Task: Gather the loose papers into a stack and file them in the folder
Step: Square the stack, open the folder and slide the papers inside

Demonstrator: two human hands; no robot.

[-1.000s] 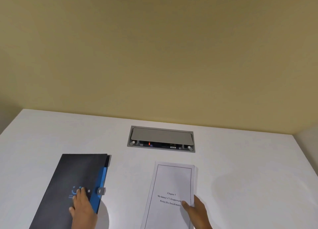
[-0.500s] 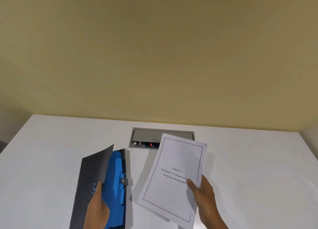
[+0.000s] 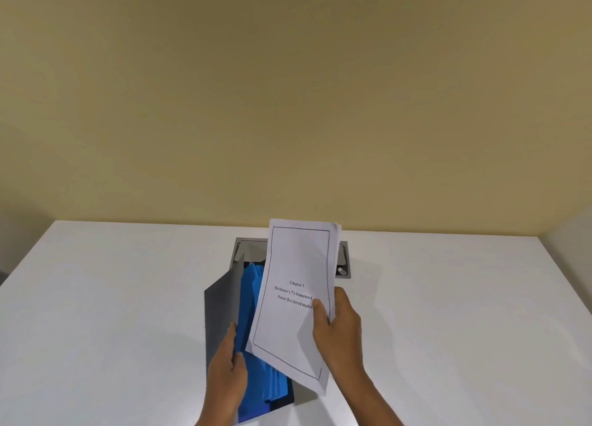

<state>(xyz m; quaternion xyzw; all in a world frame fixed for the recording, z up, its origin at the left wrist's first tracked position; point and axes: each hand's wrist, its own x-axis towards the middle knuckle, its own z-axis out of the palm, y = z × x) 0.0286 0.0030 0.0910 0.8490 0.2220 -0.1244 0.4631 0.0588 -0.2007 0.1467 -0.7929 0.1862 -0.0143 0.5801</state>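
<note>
Both hands are gripping: the left hand (image 3: 228,361) is pinching the folder (image 3: 221,310) cover open at 7 o'clock, the right hand (image 3: 336,329) is clasping the papers (image 3: 294,329) over its blue dividers (image 3: 253,297), partly hiding the socket box (image 3: 342,262) at 12 o'clock on the table (image 3: 112,297).

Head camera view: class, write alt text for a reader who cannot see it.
A right hand holds a stack of papers over a folder whose grey cover a left hand lifts open, above a white table.
</note>
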